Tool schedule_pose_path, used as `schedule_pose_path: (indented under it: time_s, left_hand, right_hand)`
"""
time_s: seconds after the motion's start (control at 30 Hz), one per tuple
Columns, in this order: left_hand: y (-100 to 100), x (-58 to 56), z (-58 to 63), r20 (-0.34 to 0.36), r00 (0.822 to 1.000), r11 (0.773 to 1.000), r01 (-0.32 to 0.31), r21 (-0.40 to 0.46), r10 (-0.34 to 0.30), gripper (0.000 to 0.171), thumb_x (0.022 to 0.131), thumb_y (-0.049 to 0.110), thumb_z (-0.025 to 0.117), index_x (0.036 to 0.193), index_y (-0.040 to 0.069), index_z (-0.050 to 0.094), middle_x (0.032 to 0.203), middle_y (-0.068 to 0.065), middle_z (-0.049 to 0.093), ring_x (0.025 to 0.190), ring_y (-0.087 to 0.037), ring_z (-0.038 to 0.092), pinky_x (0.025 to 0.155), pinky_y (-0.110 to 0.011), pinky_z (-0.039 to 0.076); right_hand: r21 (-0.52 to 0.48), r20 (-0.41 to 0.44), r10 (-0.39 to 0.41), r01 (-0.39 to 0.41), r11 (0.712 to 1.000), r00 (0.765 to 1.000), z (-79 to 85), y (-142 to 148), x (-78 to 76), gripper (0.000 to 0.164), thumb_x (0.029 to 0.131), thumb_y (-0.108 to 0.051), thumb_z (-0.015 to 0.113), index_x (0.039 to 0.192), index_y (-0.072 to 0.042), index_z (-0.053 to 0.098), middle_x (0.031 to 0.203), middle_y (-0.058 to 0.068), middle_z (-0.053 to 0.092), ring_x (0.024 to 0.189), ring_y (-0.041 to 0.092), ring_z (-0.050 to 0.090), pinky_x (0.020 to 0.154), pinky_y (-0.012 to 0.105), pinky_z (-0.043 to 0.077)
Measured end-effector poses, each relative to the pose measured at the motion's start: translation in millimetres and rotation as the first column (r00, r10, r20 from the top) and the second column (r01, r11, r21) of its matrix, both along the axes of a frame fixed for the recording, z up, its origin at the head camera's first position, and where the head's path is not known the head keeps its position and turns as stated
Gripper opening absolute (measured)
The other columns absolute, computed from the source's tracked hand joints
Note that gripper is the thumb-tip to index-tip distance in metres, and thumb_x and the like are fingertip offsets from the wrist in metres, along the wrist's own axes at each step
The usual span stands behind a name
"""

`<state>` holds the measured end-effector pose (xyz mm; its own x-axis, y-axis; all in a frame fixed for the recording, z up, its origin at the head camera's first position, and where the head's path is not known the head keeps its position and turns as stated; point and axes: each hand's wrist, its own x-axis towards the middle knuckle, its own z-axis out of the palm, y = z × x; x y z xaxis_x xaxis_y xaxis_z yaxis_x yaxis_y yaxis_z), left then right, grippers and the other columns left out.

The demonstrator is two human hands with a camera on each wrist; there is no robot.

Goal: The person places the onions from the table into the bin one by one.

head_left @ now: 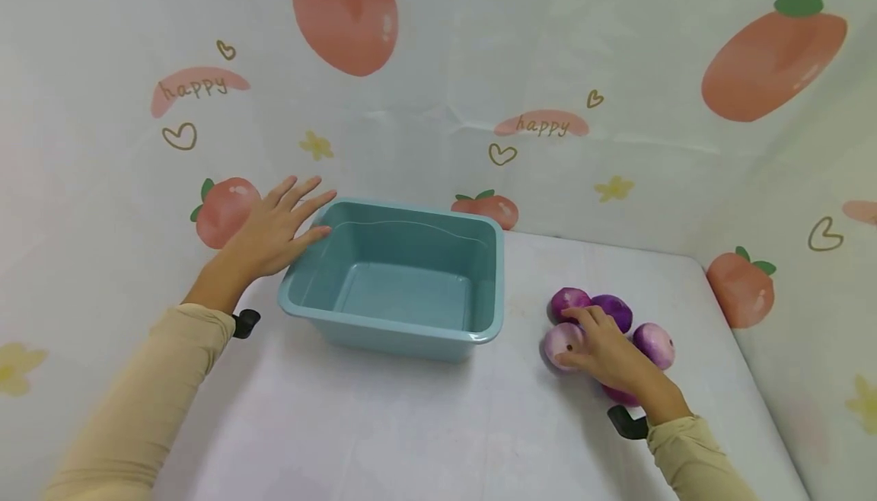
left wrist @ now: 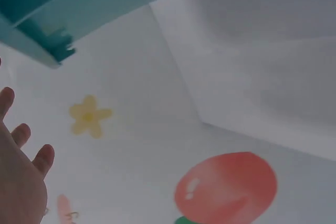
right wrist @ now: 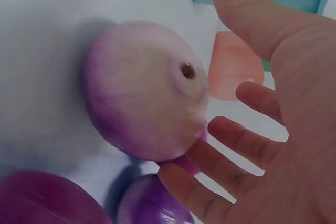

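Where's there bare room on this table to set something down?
The white tabletop is bare in front of the blue-green bin, on the person's side, and in the strip between the bin and the purple-and-white onions. The bin's floor is bare too. It's crowded at right, where the right hand is among the clustered onions, and by the left hand at the bin's left rim.

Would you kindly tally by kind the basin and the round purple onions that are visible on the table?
Teal basin: 1
Purple onions: 5 visible, some partly covered by the right hand
Total: 6 visible
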<state>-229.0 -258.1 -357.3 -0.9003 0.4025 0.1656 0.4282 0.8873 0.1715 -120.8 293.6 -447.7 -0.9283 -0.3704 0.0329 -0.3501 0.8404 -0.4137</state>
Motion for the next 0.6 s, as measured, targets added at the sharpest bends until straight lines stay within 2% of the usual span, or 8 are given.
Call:
schedule_pose_path:
  time_s: [0.13,0.3,0.43,0.6]
  left_hand:
    - [-7,0.6,-19.1,0.040,0.999,0.999,-0.004,0.032,0.003,0.065,0.103,0.046,0.051,0.161,0.028,0.031,0.171,-0.009,0.020,0.157,-0.046,0.011,0.123,-0.070,0.013]
    - [-11,-1.6,-34.8,0.068,0.998,0.996,-0.002,0.085,-0.004,0.064,0.102,0.044,0.052,0.161,0.030,0.031,0.172,-0.009,0.019,0.157,-0.046,0.011,0.123,-0.071,0.010]
    - [-11,-5.2,-39.8,0.099,0.994,0.995,0.025,0.095,-0.034,0.061,0.103,0.038,0.049,0.161,0.030,0.031,0.173,-0.007,0.018,0.157,-0.047,0.009,0.122,-0.072,0.010]
    - [-10,-4.3,-38.8,0.145,0.988,0.993,0.029,0.112,-0.046,0.062,0.100,0.027,0.043,0.161,0.029,0.032,0.173,-0.009,0.017,0.157,-0.049,0.007,0.120,-0.075,0.009]
  right_hand:
    - [-0.013,-0.027,-0.006,0.006,1.000,1.000,-7.1,-4,1.2,0.077,0.074,-0.037,0.088,0.132,0.001,0.055,0.124,0.024,0.058,0.113,0.041,0.055,0.096,0.061,0.051]
    - [-0.027,-0.018,-0.002,0.002,1.000,1.000,-16.9,-7,3.4,0.073,0.072,-0.032,0.090,0.132,-0.003,0.059,0.125,0.020,0.057,0.111,0.037,0.055,0.093,0.054,0.049]
    - [-0.040,-0.019,0.021,-0.021,0.999,1.000,-25.1,-8,5.1,0.076,0.070,-0.025,0.091,0.134,-0.002,0.057,0.127,0.021,0.055,0.113,0.039,0.055,0.096,0.057,0.049]
    - [-0.054,0.026,0.025,-0.024,0.998,0.999,-33.4,-9,6.3,0.082,0.072,-0.020,0.091,0.140,-0.001,0.051,0.129,0.022,0.053,0.116,0.038,0.056,0.098,0.059,0.051]
